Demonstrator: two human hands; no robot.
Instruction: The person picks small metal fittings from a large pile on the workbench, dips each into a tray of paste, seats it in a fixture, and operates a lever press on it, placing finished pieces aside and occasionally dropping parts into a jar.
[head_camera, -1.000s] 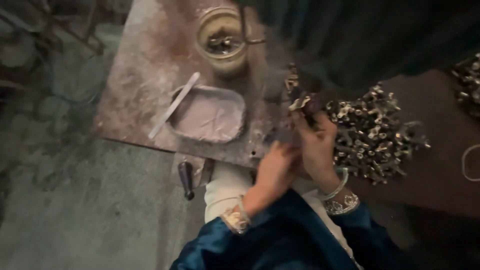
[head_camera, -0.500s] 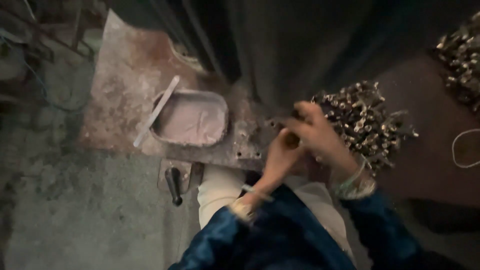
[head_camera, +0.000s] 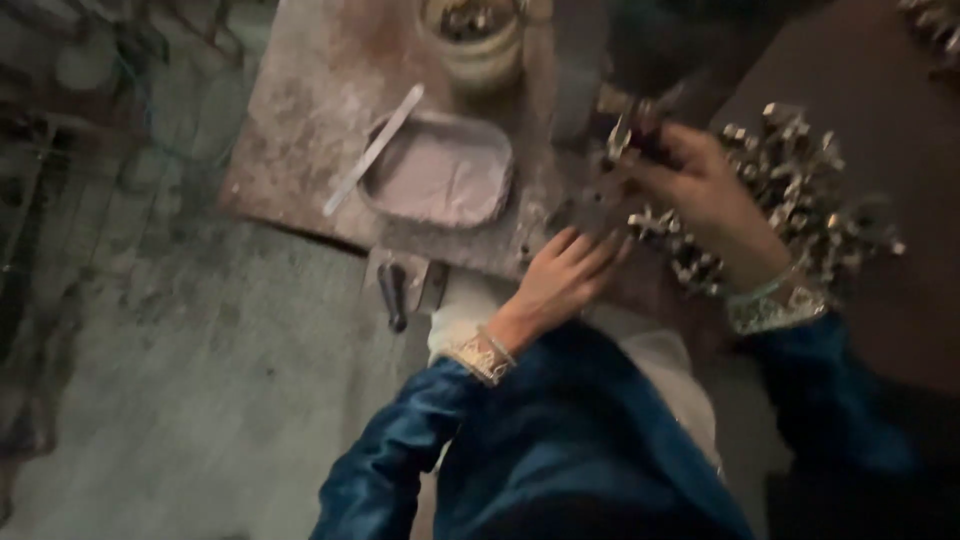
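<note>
Head view: right hand pinches metal piece above left hand.

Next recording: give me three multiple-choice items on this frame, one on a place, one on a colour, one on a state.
1. Where does the flat pale stick lie?
A. Leaning across the left rim of the shallow oblong metal tray
B. On the floor
C. Inside the round jar

2. What colour are the person's sleeves?
A. Red
B. Shiny dark blue
C. White

3. What is the right hand doing?
A. Lying flat and empty
B. Gripping the dark tool handle
C. Closed on a small metal piece, beside the heap of small metal parts

Answers: 1 A, the stick crosses the tray's left rim on the worn slab. 2 B, both sleeves show glossy blue with pale cuffs. 3 C, its fingers curl round the piece while the left hand rests at the slab's edge.
</note>
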